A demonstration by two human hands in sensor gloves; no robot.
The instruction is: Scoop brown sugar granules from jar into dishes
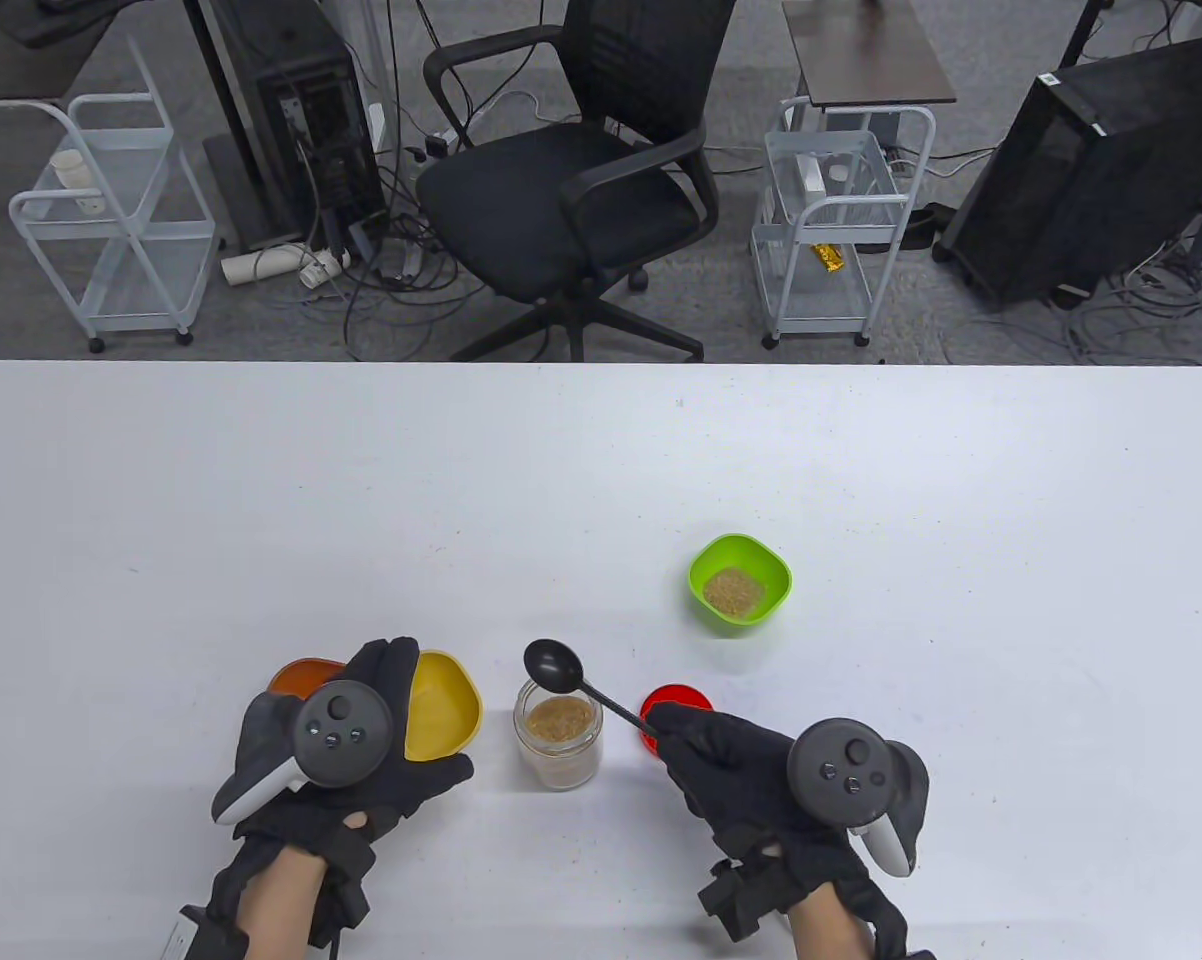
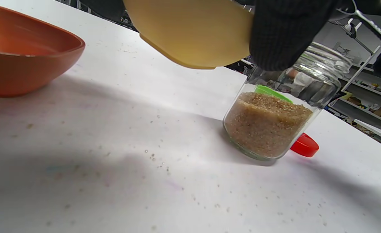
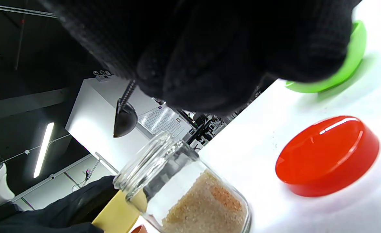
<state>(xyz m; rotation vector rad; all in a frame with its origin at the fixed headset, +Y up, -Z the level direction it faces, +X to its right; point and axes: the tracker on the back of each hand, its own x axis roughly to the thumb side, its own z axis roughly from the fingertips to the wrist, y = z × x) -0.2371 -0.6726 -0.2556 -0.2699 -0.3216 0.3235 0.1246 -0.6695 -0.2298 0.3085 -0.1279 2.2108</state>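
Both hands up over table nr jar; no readable writing on anything.

R hand [image 1: 751, 770] pinches black spoon [image 1: 573, 678] by handle, bowl above open jar [image 1: 558, 734] w/ brown sugar [image 2: 266, 126]. L hand [image 1: 361, 740] grips yellow dish [image 1: 443, 705], lifted off table [image 1: 261, 500], beside jar. Orange dish [image 1: 296, 678] behind L hand. Green dish [image 1: 740, 583] holds sugar, well apart. Red lid [image 1: 673, 705] just R of jar.

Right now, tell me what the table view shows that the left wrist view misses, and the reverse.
Only the table view shows the right hand holding the empty black spoon above the jar, and sugar in the green dish. Only the left wrist view shows the yellow dish lifted off the table and scattered grains. Both show jar, red lid, orange dish.
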